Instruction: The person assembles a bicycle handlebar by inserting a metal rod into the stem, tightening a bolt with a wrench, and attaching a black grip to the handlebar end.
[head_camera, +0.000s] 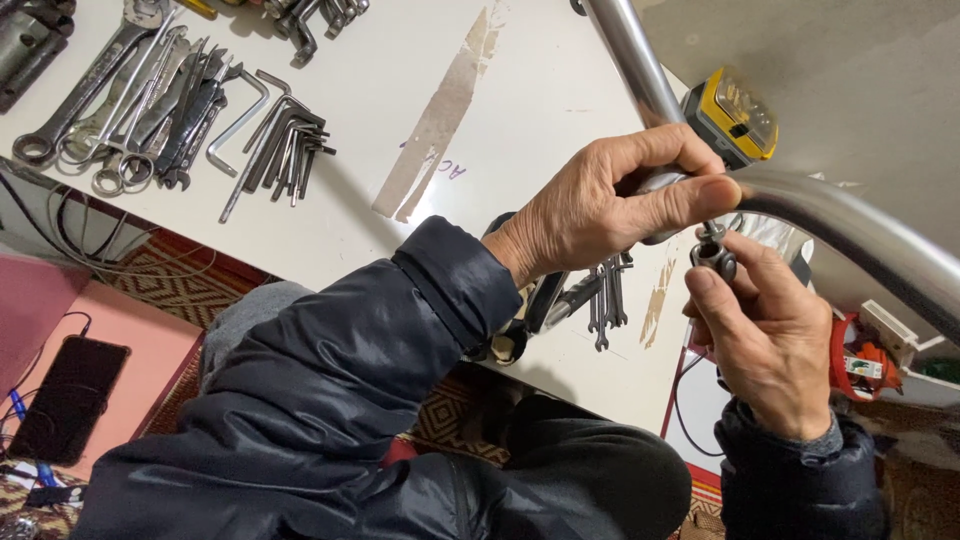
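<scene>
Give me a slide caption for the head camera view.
Left hand grips a bent metal tube while right hand holds a small fitting beneath it, wrenches on the white table.

We see the left hand (610, 205) wrapped around a curved metal tube (850, 215), thumb pressed along its underside. Just at five o'clock from that thumb, the right hand (770, 335) pinches a small metal fitting (714, 252) between thumb and fingertips, touching the tube from below. Both arms wear dark padded sleeves (330, 400). Beneath the hands lies a white board (400, 90). At ten o'clock on it sit a row of wrenches (130, 100) and a fan of hex keys (280, 145); a few more small wrenches (605, 300) lie under the left wrist. A yellow and black device (735, 118) sits at one o'clock, beside the tube. A dark phone (68, 398) rests at eight o'clock.
</scene>
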